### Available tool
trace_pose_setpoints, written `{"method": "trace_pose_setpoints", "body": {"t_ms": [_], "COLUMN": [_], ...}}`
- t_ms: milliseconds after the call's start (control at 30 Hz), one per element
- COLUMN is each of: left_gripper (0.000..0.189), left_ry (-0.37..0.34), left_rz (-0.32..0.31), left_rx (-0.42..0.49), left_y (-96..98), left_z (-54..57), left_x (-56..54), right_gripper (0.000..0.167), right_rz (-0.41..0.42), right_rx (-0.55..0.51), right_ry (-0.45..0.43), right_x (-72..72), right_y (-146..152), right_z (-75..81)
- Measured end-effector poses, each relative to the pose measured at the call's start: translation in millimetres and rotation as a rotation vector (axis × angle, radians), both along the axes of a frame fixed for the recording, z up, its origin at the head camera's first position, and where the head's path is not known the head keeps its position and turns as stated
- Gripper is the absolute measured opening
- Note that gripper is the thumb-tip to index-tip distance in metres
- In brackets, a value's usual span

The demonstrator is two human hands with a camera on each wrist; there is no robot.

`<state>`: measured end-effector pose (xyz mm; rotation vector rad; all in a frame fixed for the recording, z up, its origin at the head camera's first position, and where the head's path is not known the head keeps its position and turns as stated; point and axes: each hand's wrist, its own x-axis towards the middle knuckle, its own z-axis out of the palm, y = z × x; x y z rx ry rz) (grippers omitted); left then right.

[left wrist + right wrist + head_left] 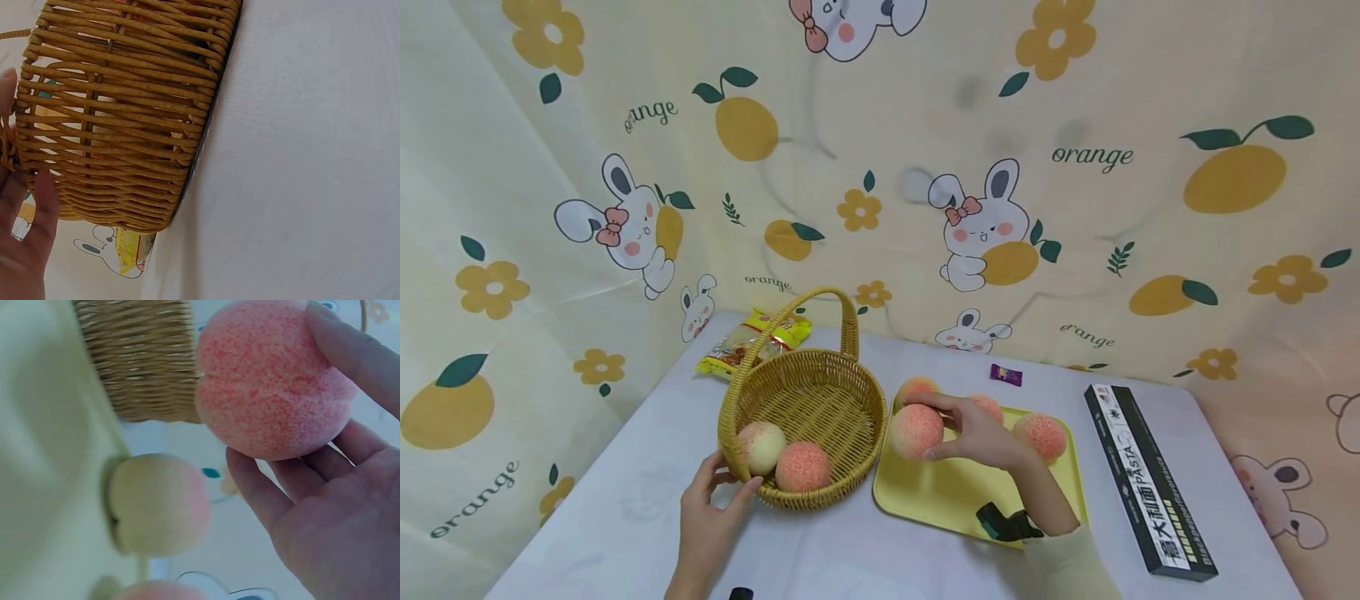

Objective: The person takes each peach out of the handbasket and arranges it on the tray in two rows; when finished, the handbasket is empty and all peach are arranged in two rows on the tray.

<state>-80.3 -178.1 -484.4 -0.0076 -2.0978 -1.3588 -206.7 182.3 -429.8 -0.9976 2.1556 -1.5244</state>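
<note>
My right hand (pixel 981 431) holds a pink and cream peach (pixel 916 432) above the yellow tray (pixel 940 504). The right wrist view shows the thumb on one side of this peach (pixel 275 381) and the fingers curled under the other. At the wicker basket (pixel 865 462), my left hand (pixel 711 508) grips the rim near the foot of the handle; in the left wrist view the thumb lies against the woven side (pixel 125 119). Inside the basket sit a pale peach (pixel 762 447) and a pinker peach (pixel 803 467), side by side.
More peaches lie on the tray: one at its back left (pixel 917 388), one partly behind my right hand (pixel 987 407), one at the right (pixel 1041 437). A snack bag (pixel 722 357) lies behind the basket, a purple packet (pixel 1006 375) behind the tray, a black pasta box (pixel 1150 483) at right.
</note>
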Motion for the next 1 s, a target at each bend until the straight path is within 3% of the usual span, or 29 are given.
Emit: {"method": "trace_pose_setpoints", "body": {"t_ms": [133,233,433,633,833,1000], "left_gripper": [0.051,0.051,0.049,0.049,0.051,0.052], "left_ry": [-0.042,-0.050,-0.010,-0.038,-0.063,-0.059], "left_rz": [0.020,0.028,0.002,0.018,0.021,0.006], "left_rx": [0.004,0.010,0.000,0.023,0.030,0.021], "left_y": [-4.4,-5.7,0.1,3.2,-2.5,-9.6], "left_z": [-13.6,-17.2,-2.2,4.5,-11.3,-23.9], "left_x": [-4.3,-5.4,-0.2,2.4,-3.5,-7.6], "right_gripper": [0.070,0.070,0.070,0.070,0.072,0.072], "right_rz": [-0.020,-0.027,-0.052,-0.049,-0.053,-0.060], "right_rx": [-0.007,-0.024,-0.026,-0.025,0.017,0.037], "right_ry": [-0.007,-0.012,-0.046,-0.072,-0.096,-0.064], "right_x": [10.1,15.0,21.0,23.0,25.9,24.7], "right_y": [6.2,7.7,6.9,3.2,-1.0,-3.5], "right_z": [-13.2,-21.8,-35.1,-49.6,-60.4,-66.5]}}
